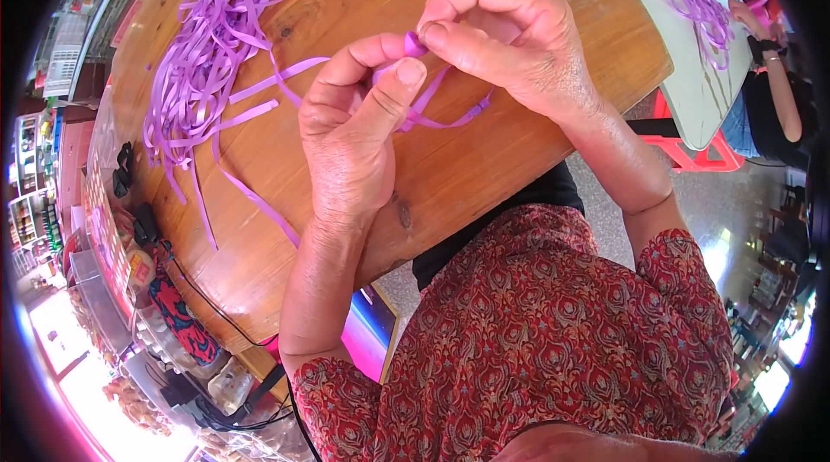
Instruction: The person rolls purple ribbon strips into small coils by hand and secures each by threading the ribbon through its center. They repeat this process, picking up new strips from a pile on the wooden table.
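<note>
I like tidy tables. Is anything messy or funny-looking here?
Nothing is broken or spilled. The purple ribbon pile on the wooden table lies loose and tangled, with strands trailing toward the edge. The left hand and right hand pinch one folded ribbon piece.

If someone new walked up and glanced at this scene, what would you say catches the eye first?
First, the two hands at the centre: the left hand and right hand pinch a purple ribbon strip between their fingertips, its ends trailing toward the right. Next, the loose heap of purple ribbons sprawled on the upper left of the round wooden table. At the far upper right, another person's arm rests by a second ribbon pile on a pale table.
</note>
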Motion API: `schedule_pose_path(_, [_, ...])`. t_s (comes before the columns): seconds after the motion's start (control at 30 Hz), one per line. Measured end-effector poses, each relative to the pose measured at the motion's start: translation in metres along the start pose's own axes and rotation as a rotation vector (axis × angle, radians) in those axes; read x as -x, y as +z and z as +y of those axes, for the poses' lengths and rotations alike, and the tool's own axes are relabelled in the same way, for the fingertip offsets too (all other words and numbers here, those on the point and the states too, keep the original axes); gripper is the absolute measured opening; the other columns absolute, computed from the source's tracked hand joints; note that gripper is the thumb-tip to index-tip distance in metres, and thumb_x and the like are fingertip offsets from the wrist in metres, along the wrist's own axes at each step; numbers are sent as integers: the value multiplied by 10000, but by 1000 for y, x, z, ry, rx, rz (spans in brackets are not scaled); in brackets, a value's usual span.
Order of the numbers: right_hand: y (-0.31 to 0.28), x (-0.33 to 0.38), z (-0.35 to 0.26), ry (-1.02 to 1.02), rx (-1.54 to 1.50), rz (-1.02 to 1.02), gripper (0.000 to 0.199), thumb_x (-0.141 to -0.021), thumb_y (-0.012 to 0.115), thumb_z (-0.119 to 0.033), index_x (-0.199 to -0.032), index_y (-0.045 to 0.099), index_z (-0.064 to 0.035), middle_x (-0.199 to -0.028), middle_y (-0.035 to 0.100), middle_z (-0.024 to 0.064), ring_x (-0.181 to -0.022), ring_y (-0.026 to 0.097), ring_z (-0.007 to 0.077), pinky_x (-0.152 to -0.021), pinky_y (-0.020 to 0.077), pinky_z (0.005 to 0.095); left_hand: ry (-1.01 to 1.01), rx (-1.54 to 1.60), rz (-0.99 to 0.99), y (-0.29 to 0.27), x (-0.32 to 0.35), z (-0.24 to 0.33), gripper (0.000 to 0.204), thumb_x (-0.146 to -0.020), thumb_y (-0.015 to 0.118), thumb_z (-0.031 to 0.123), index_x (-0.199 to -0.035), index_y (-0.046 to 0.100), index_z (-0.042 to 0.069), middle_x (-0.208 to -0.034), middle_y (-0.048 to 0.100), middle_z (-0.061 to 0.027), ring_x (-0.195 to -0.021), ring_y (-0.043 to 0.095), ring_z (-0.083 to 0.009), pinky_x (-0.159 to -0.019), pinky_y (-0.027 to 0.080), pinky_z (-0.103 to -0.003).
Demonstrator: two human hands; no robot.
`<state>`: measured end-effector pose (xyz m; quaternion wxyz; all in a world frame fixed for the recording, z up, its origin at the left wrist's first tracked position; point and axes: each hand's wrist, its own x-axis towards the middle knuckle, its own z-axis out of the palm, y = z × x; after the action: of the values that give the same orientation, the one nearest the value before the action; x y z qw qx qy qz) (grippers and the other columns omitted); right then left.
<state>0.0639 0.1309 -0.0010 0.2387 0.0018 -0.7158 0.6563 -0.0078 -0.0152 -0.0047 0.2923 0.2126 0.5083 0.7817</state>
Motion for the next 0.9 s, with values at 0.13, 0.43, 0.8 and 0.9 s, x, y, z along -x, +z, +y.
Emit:
schedule_pose_path(0.13, [-1,0,1,73,-104,-8,32,-844,582,2,-876,588,3,-867,563,11,-815,527,69,-732,424,214,-42,-41,42,-1,0,0,144,-845,608,62,-977,607,7,-662,490,42,-527,328,-37,-467,235,-197])
schedule_pose_path(0.43, [-10,1,3,-97,110,-22,130,-833,619,-76,-949,617,-18,-889,602,25,-838,560,94,-733,450,229,3,36,32,-4,4,-2,101,-797,682,64,-893,662,36,-777,623,17,-637,491,-22,-533,362,-158])
schedule_pose_path(0.8, [-24,-1,-13,-589,792,-268,300,-739,667,-204,-1021,638,-105,-837,575,43,-848,560,232,-763,447,357,45,18,12,-2,5,-6,72,-814,647,14,-884,663,16,-818,645,-31,-739,566,-71,-700,448,-187])
schedule_pose_path(0.9, [-28,-4,-22,-614,889,-302,270,-732,678,-210,-988,647,-132,-839,576,34,-833,564,225,-746,450,356,-34,-53,11,-5,4,-5,66,-807,649,2,-869,664,15,-808,642,-26,-738,557,-61,-685,440,-187])
